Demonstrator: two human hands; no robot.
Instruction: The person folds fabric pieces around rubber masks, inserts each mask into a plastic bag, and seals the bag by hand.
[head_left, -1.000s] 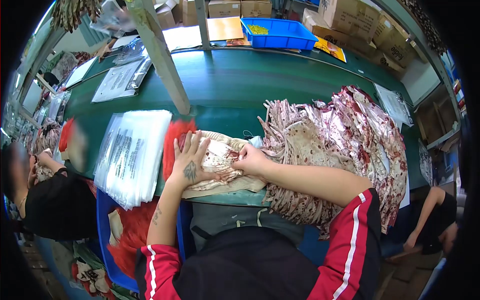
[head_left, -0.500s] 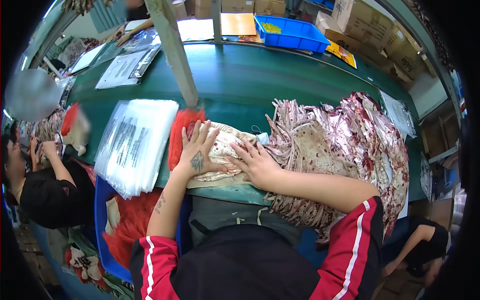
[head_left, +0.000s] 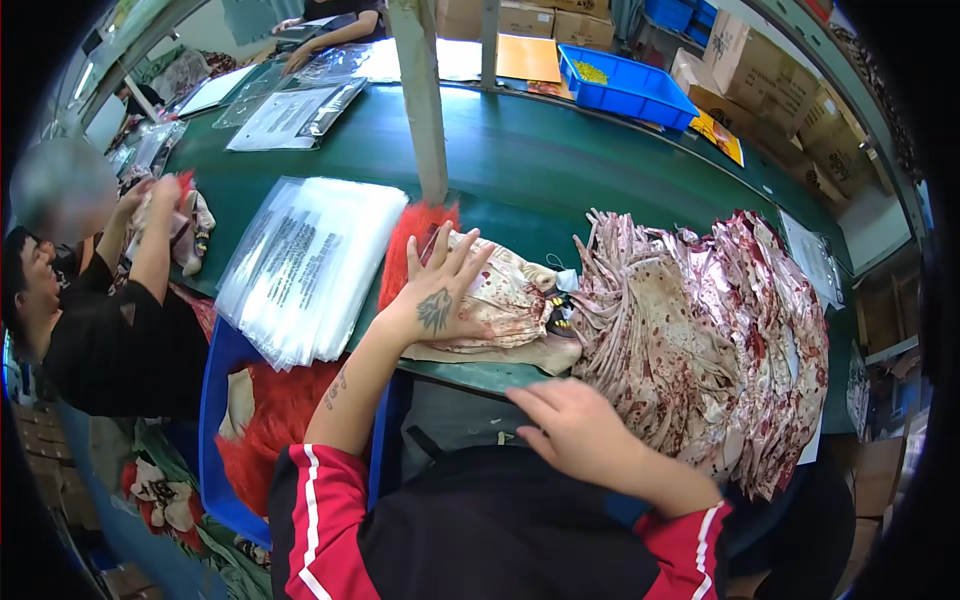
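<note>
My left hand [head_left: 440, 295] lies flat with spread fingers on a cream fabric piece [head_left: 500, 300] with red spots, red fur [head_left: 402, 255] at its left end and a dark, yellow-marked patch at its right end. My right hand [head_left: 580, 425] is off the fabric, in front of the table edge and near my body, its fingers apart and holding nothing. Just right of the fabric piece is a large pile of red-spotted fabric [head_left: 690, 330]. To the left rests a stack of clear printed plastic bags [head_left: 310, 265].
A blue bin [head_left: 213, 440] with red fur stands below the table edge. A post [head_left: 420, 110] rises behind the fabric. At the back are a blue tray [head_left: 630, 100] and cardboard boxes [head_left: 765, 70]. A co-worker [head_left: 130, 330] handles fabric at the left.
My right hand has lifted off the fabric and moved back toward my body, uncovering the dark patch. My left hand stays on the piece. The view has shifted, and the left co-worker's arms have risen.
</note>
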